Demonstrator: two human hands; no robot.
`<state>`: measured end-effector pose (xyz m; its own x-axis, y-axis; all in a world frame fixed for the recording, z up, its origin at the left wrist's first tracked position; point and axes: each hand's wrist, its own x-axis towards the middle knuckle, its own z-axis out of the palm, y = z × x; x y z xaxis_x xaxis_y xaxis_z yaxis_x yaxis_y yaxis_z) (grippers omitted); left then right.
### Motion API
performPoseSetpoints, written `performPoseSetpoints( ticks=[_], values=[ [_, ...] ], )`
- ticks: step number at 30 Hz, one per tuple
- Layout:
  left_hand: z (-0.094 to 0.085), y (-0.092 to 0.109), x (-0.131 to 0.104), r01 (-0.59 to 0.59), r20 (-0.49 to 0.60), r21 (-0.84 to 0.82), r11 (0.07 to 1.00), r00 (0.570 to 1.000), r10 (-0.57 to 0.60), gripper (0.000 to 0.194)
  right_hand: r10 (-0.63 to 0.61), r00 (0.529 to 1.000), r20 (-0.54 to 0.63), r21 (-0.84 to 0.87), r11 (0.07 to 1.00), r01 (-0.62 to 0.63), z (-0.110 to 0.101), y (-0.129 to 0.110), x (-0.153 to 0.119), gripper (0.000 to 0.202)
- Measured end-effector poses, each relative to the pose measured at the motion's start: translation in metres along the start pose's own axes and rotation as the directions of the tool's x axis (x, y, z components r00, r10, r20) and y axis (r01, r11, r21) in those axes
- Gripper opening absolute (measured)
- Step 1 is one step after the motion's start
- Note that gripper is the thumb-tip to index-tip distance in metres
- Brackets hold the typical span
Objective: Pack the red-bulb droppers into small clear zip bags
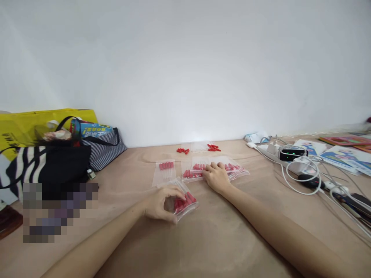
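Small clear bag (pixel 183 201) packed with red pieces lies on the tan surface (pixel 220 239) near the middle, close in front of the person; the left hand (pixel 161 203) curls over its near end, fingers bent and drawn together around the plastic, thumb underneath by the bag's lower edge. Just beyond it, the right hand (pixel 216 177) lies flat on a pile of filled bags (pixel 214 170), fingers slightly spread and pressing on the plastic; one more filled bag (pixel 164 172) lies apart to the left of that pile. Farther back, loose red pieces (pixel 213 147) sit in two small clusters near the white wall. A striped tote (pixel 43 162) stands at the left edge; white cables (pixel 301 175) and a charger sprawl at the right.
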<state>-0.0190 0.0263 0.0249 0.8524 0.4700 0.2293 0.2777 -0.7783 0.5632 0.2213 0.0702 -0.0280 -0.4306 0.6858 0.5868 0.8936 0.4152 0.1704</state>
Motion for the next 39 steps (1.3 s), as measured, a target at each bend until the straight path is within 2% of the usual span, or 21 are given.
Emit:
performPoseSetpoints(
  ticks=[2, 4, 5, 7, 10, 13, 18, 22, 26, 29, 32, 36, 39],
  values=[
    [-0.005, -0.008, 0.010, 0.056, -0.057, 0.021, 0.998, 0.997, -0.054, 0.037, 0.040, 0.999, -0.028, 0.024, 0.999, -0.039, 0.002, 0.001, -0.001, 0.017],
    [-0.004, -0.020, 0.027, 0.164, -0.251, 0.166, 0.972, 0.961, -0.119, 0.027, 0.099, 0.993, -0.071, 0.064, 0.993, -0.094, 0.003, 0.003, -0.002, 0.016],
    [-0.003, -0.027, 0.037, 0.207, -0.342, 0.247, 0.947, 0.933, -0.115, 0.023, 0.124, 0.988, -0.089, 0.089, 0.989, -0.116, 0.004, 0.003, -0.003, 0.016],
    [0.003, -0.040, 0.057, 0.244, -0.416, 0.384, 0.891, 0.907, -0.069, 0.020, 0.160, 0.981, -0.111, 0.135, 0.980, -0.144, 0.005, 0.004, -0.004, 0.015],
    [0.013, -0.052, 0.081, 0.185, -0.366, 0.558, 0.809, 0.930, 0.040, 0.022, 0.196, 0.973, -0.126, 0.179, 0.969, -0.172, 0.004, 0.004, -0.007, 0.013],
    [0.019, -0.057, 0.092, 0.075, -0.289, 0.675, 0.734, 0.942, 0.170, 0.011, 0.204, 0.970, -0.131, 0.205, 0.963, -0.175, 0.002, 0.004, -0.008, 0.011],
    [0.022, -0.061, 0.092, -0.071, -0.224, 0.765, 0.640, 0.903, 0.367, 0.014, 0.170, 0.971, -0.169, 0.238, 0.963, -0.127, -0.002, 0.003, -0.007, 0.006],
    [0.024, -0.064, 0.089, -0.114, -0.190, 0.805, 0.583, 0.880, 0.435, 0.017, 0.058, 0.976, -0.209, 0.194, 0.981, -0.017, 0.002, 0.001, -0.005, 0.006],
    [0.024, -0.064, 0.089, -0.136, -0.188, 0.833, 0.536, 0.842, 0.505, 0.020, 0.013, 0.969, -0.247, 0.155, 0.988, 0.026, 0.007, 0.001, -0.004, 0.014],
    [0.024, -0.061, 0.089, -0.158, -0.169, 0.848, 0.506, 0.824, 0.541, 0.021, -0.005, 0.964, -0.265, 0.140, 0.989, 0.044, 0.007, 0.000, -0.003, 0.016],
    [0.024, -0.057, 0.089, -0.161, -0.147, 0.864, 0.477, 0.826, 0.544, 0.020, -0.016, 0.962, -0.272, 0.118, 0.992, 0.050, 0.005, -0.001, -0.002, 0.018],
    [0.020, -0.057, 0.083, -0.101, -0.153, 0.887, 0.450, 0.856, 0.493, 0.024, -0.022, 0.969, -0.248, 0.111, 0.993, 0.051, 0.005, -0.001, 0.000, 0.017],
    [0.009, -0.064, 0.069, -0.053, -0.175, 0.882, 0.468, 0.885, 0.432, 0.026, 0.031, 0.975, -0.219, 0.129, 0.992, -0.003, 0.006, 0.005, 0.000, 0.017]
  ],
)
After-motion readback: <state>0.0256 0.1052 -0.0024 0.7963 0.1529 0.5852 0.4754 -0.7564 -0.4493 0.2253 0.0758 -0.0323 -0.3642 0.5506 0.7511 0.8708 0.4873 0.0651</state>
